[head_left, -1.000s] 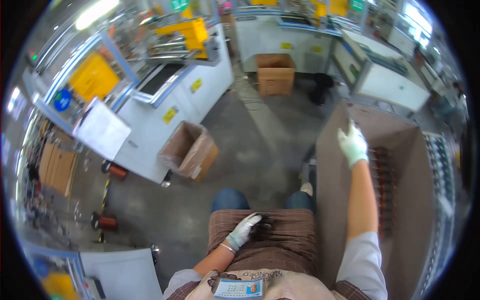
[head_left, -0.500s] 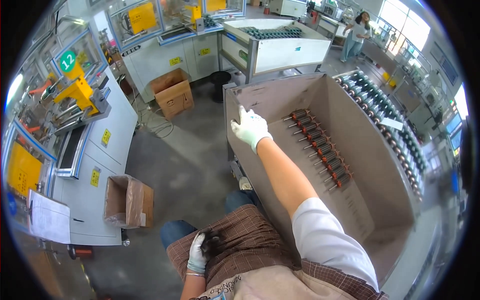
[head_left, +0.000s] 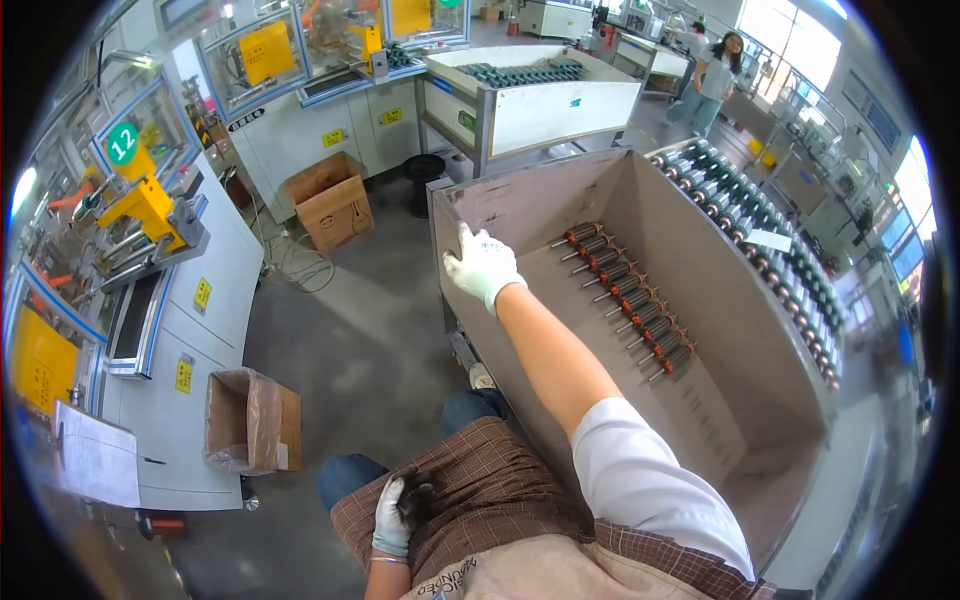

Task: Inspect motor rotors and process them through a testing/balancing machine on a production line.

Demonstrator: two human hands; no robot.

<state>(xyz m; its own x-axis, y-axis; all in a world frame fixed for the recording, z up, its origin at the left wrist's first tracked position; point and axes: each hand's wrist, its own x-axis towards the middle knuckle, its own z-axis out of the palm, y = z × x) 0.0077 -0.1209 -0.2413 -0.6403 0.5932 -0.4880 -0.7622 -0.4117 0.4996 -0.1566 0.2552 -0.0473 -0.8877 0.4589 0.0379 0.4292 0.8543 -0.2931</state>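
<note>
Grey-brown bin cart (head_left: 722,285), right of centre, holds a row of orange-ended rotors (head_left: 630,290). The right hand (head_left: 485,266), partly open, lies over its upper-left rim, grip unclear; the left hand (head_left: 392,520), lower centre, half curls on the apron (head_left: 485,460), contents unclear.

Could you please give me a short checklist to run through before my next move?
1. Right hand at the rim of the brown bin: ok.
2. Firmness of its hold there: cannot tell.
3. Left hand outside the bin: ok, it rests on the checked apron.
4. Rotors lined up on the bin's bottom: ok.
5. Floor free of loose cables: not ok, some lie near the cardboard box.
</note>
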